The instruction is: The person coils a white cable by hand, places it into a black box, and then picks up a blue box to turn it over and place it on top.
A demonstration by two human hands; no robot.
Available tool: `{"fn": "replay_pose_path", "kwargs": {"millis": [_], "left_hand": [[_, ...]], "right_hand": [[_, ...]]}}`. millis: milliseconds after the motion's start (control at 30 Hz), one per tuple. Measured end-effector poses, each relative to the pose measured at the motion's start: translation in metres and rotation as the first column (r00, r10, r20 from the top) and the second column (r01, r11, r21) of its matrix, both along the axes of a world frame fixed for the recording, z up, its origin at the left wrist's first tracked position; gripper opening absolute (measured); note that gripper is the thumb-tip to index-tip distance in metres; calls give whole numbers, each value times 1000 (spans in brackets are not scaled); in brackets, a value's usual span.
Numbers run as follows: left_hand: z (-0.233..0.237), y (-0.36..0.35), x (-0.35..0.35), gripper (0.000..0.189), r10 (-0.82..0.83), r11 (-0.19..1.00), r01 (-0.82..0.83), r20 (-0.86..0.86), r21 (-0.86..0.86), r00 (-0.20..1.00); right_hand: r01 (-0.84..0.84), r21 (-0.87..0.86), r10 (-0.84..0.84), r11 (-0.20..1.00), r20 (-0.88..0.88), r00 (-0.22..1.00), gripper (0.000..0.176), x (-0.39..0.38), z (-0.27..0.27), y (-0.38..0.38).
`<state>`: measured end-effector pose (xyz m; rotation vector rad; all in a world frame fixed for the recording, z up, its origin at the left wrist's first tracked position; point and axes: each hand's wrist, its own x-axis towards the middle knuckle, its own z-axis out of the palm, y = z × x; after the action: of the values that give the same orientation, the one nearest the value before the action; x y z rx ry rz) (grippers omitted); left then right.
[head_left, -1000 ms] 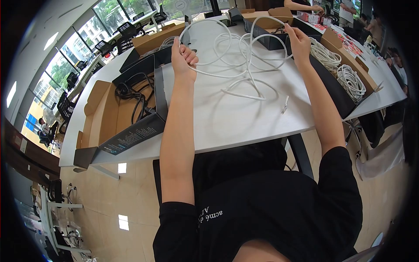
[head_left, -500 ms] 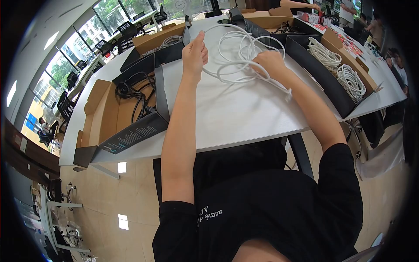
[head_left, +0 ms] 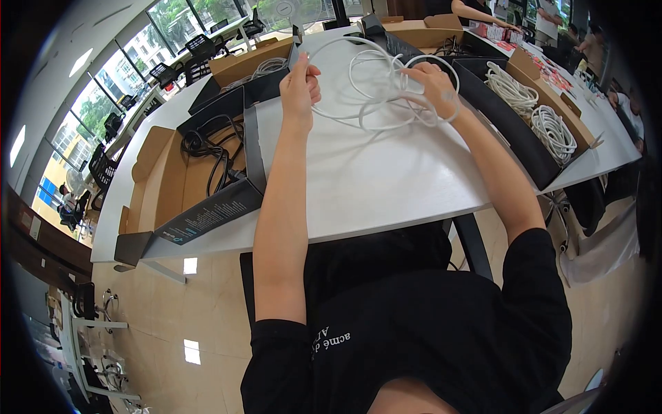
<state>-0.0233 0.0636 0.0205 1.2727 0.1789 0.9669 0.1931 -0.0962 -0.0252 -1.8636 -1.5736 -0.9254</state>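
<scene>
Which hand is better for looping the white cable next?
Probably the right hand: it grips the loose loops of the white cable, while the left hand pinches the coil's far edge.

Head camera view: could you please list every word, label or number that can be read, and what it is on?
"acme d": white, upside down, on the black shirt; the rest is unreadable.
Dark box flap: white print, too small to read.
White cable: no marking legible.
</scene>
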Motion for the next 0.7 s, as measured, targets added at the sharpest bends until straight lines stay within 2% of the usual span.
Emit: {"fn": "replay_pose_path", "kwargs": {"millis": [67, 167, 200, 300, 333, 400, 433, 467, 500, 567, 667, 700], "left_hand": [[-1, -2, 4, 37, -35, 998, 36, 27, -43, 999], [-4, -7, 6, 36, -88, 992, 93, 52, -84, 995], [-3, -9, 5, 36, -107, 990, 112, 59, -90, 993], [0, -9, 3, 40, -188, 982, 190, -104, 6, 977], [-1, -9, 3, 43, -88, 974, 126, -199, 189, 976], [-4, -11, 6, 47, 157, 838, 42, -313, 544, 937], [-2, -17, 5, 49, 225, 786, 15, -309, 618, 924], [-1, -25, 4, 51, 293, 727, -10, -297, 686, 909], [0, -32, 3, 54, 360, 662, -33, -279, 749, 890], [-1, -37, 3, 56, 332, 671, -55, -233, 740, 914], [-2, -36, 3, 56, 221, 705, -6, -212, 709, 952], [-3, -35, 3, 56, 170, 719, 26, -212, 695, 962]], "right_hand": [[-156, 66, 155, 986, 23, 988, 41, -26, 12, -2], [-374, 148, 402, 916, -350, 846, 39, -60, 20, 1], [-444, 189, 482, 876, -381, 789, 34, -65, 20, 3], [-505, 544, 741, 670, -523, 420, 34, -65, 26, 5], [-480, 570, 743, 667, -455, 491, 37, -59, 33, 1], [-424, 650, 771, 630, -458, 443, 35, -53, 42, -11], [-395, 687, 785, 611, -457, 419, 34, -54, 46, -15], [-414, 626, 741, 660, -453, 496, 36, -54, 47, -16], [-459, 519, 677, 722, -393, 622, 38, -60, 47, -19], [-476, 286, 539, 832, -209, 816, 42, -83, 46, -21], [-463, 201, 443, 863, 138, 886, 45, -104, 35, -3], [-437, 224, 418, 871, 131, 899, 43, -103, 35, -3]]}}
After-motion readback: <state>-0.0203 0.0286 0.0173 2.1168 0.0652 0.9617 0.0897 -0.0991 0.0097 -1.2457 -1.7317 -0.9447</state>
